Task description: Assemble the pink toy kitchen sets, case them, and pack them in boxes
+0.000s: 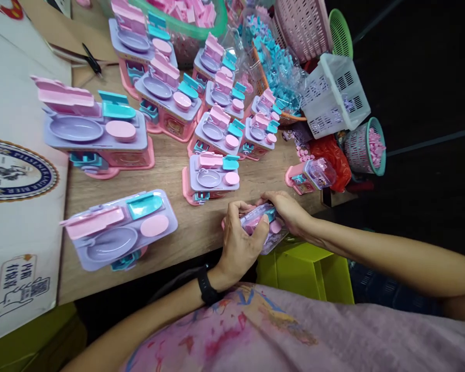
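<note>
My left hand (238,243), with a dark band on its wrist, grips the near left side of a small toy kitchen (275,226) at the table's front edge. Around the far right side of this same toy curl the fingers of my right hand (289,211). Its top shows pink and teal parts under what looks like a clear plastic cover; my fingers hide much of its body. Just beyond stands another toy kitchen (213,178) with a lilac oval basin, pink disc and teal piece. To the right, a covered toy kitchen (312,174) stands alone.
Several more toy kitchens (96,129) stand on the wooden table (166,178). Behind them are a green-rimmed basket (217,23) of pink parts, teal parts (275,67) and a white crate (341,95). A yellow-green bin (313,274) sits below the front edge.
</note>
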Demonstrator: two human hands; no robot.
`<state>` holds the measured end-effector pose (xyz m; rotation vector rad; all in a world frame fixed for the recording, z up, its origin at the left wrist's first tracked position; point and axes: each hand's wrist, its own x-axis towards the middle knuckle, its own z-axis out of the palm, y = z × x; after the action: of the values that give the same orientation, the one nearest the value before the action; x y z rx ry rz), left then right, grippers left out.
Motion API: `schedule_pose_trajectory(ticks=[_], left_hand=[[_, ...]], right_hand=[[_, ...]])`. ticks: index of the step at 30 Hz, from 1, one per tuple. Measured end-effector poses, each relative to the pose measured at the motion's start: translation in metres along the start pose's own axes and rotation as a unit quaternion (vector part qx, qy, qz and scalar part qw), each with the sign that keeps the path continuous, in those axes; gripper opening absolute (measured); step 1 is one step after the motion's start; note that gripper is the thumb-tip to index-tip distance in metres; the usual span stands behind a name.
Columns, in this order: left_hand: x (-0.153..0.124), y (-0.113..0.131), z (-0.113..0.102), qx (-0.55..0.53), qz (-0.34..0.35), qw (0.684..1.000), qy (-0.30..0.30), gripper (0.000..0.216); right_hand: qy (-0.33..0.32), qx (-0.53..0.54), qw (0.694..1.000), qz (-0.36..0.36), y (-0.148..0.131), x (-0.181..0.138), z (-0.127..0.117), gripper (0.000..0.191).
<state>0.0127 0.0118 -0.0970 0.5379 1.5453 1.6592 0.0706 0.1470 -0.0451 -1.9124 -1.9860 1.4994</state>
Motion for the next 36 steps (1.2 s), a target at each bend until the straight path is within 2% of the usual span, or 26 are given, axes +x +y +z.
schedule_pose_trajectory(ticks=[5,6,8,10,12,15,18,20,22,26,29,31,33,36], left_hand=[[0.001,-0.003,-0.002,0.002,0.004,1.000,-0.011,0.037],[0.000,-0.003,-0.003,0.000,0.004,1.000,-0.014,0.039],[0.000,-0.005,-0.003,-0.002,-0.001,1.000,-0.020,0.041],[0.000,-0.009,-0.003,-0.010,-0.012,1.000,-0.023,0.044],[0.001,-0.014,-0.004,-0.028,-0.017,0.999,-0.027,0.048],[0.001,-0.021,-0.009,-0.060,-0.009,0.997,-0.038,0.053],[-0.002,-0.028,-0.017,-0.068,-0.008,0.996,-0.052,0.059],[-0.003,-0.032,-0.020,-0.058,-0.003,0.997,-0.058,0.059],[-0.003,-0.038,-0.023,-0.034,0.020,0.998,-0.044,0.055],[0.001,-0.051,-0.024,0.061,0.091,0.994,0.002,0.048],[0.003,-0.064,-0.026,0.157,0.138,0.978,0.002,0.049],[0.004,-0.074,-0.028,0.213,0.175,0.961,0.001,0.049],[0.005,-0.082,-0.031,0.252,0.216,0.943,0.003,0.048],[0.006,-0.091,-0.035,0.287,0.270,0.919,0.011,0.046]], right_hand=[[-0.060,0.107,0.992,0.010,0.012,0.002,-0.003,0.030],[-0.065,0.105,0.992,-0.018,0.014,0.001,-0.005,0.032],[-0.035,0.046,0.988,-0.143,0.017,-0.007,-0.011,0.037],[-0.004,-0.047,0.955,-0.292,0.021,-0.018,-0.016,0.042],[-0.022,-0.123,0.912,-0.392,0.028,-0.029,-0.021,0.045],[-0.066,-0.207,0.852,-0.477,0.040,-0.042,-0.027,0.047],[-0.099,-0.298,0.787,-0.531,0.050,-0.048,-0.036,0.076],[-0.111,-0.344,0.775,-0.518,0.053,-0.046,-0.043,0.083],[-0.092,-0.359,0.787,-0.494,0.053,-0.034,-0.054,0.082],[-0.006,-0.385,0.800,-0.460,0.034,0.022,-0.091,0.081],[0.069,-0.461,0.802,-0.374,0.006,0.074,-0.126,0.082],[0.118,-0.477,0.819,-0.297,-0.014,0.103,-0.144,0.089],[0.165,-0.461,0.840,-0.233,-0.029,0.125,-0.155,0.091],[0.230,-0.425,0.858,-0.175,-0.045,0.147,-0.163,0.084]])
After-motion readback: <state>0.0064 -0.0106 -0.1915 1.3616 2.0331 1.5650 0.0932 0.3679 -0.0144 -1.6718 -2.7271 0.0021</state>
